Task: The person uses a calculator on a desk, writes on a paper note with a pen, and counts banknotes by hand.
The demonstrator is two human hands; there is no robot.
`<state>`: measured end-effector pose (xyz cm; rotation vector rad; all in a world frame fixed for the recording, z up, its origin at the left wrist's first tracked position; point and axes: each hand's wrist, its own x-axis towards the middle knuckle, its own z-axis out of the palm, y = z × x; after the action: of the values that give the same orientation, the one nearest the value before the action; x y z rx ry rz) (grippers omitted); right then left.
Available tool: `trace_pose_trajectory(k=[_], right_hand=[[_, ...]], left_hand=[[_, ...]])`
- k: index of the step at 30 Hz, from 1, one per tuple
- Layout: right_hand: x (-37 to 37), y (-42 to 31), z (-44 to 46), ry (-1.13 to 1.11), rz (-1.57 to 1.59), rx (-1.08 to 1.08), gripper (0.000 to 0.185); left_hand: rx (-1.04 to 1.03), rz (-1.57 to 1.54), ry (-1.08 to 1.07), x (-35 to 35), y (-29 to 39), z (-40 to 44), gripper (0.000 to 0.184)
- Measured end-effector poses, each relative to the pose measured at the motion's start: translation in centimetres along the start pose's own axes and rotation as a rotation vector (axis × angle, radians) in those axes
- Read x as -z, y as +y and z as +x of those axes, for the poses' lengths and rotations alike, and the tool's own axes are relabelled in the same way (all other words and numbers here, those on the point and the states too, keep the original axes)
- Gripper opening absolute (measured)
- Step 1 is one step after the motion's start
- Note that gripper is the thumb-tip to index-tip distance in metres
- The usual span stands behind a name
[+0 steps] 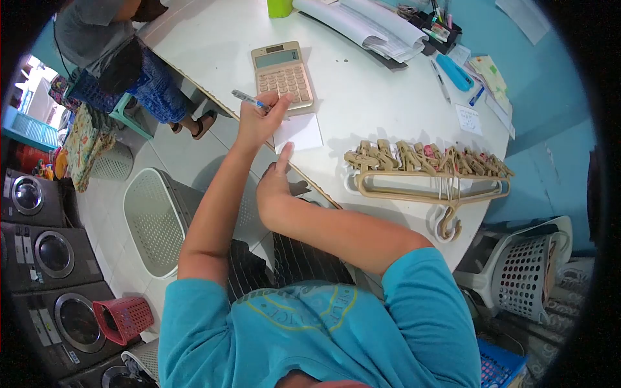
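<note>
Pinching a pen (242,97) in the left hand (259,124) at paper (306,134) by the tabletop's (352,107) near edge, beside the calculator (279,62), with the separate right hand (274,192) extending one digit, apparently for steadying, other fingers unclear.

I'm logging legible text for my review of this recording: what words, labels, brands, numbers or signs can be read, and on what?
"0": display of the calculator, apparently.
"SELF": faded lettering on the blue shirt; the rest is unclear.
Too small or blurred to read: calculator key markings, the handwritten note, the rolled papers and the washing machine labels.
No brand can be made out.
</note>
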<state>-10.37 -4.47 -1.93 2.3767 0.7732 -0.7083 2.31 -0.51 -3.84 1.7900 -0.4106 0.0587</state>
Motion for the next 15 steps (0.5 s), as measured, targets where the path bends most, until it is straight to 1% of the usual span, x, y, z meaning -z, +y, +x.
trace_pose_trajectory(k=[2, 3, 5, 8, 12, 14, 15], right_hand=[[0.0, -0.3, 0.1, -0.030, -0.020, -0.033, 0.060], [0.0, -0.4, 0.0, -0.029, -0.016, -0.036, 0.060], [0.0, -0.5, 0.0, -0.031, -0.039, -0.055, 0.059], [0.0, -0.3, 0.0, -0.026, -0.015, -0.016, 0.058], [-0.1, -0.5, 0.4, -0.052, -0.031, -0.019, 0.058], [-0.2, -0.6, 0.7, -0.072, -0.040, -0.027, 0.057], [-0.3, -0.6, 0.7, -0.072, -0.040, -0.029, 0.057]], left_hand=[[-0.067, 0.042, 0.003, -0.1, -0.7, 0.2, 0.037], [-0.069, 0.044, -0.001, -0.2, -0.8, 0.2, 0.037], [-0.184, 0.034, 0.043, -0.3, -1.0, -0.1, 0.038], [-0.165, -0.002, 0.029, 0.0, -1.0, -0.5, 0.038], [-0.180, 0.018, 0.040, -0.1, -0.8, -0.7, 0.036], [-0.075, -0.087, 0.097, -0.5, 0.3, -0.9, 0.042], [-0.077, -0.088, 0.096, -0.5, 0.3, -1.0, 0.042]])
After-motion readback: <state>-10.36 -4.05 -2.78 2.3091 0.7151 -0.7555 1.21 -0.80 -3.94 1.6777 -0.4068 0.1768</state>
